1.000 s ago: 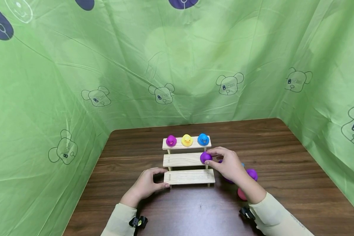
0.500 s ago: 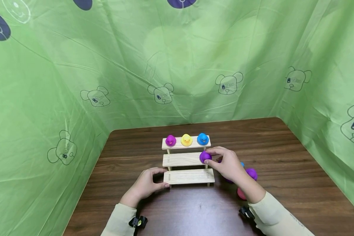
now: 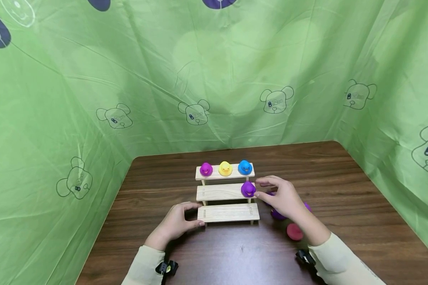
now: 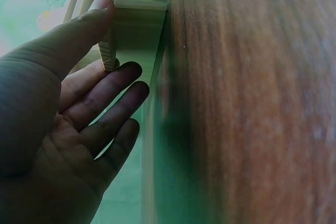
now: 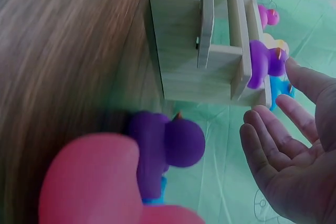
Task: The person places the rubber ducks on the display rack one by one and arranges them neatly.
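A three-step wooden display stand sits on the table. My left hand pinches the left end of its lowest step, thumb at the front edge and index finger behind. On the middle step's right end stands a purple rubber duck. Just right of that duck is my right hand, fingers apart and holding nothing; the thumb tip is very near the duck, and I cannot tell if it touches. Along the top step stand a magenta duck, a yellow duck and a blue duck.
Several more ducks lie right of the stand, partly hidden under my right arm. Among them are a red one, a purple one and a bit of blue. Green patterned cloth encloses the wooden table.
My right hand has let go of the purple duck and drawn back a little to the right. That duck stays on the middle step. The left hand keeps its place.
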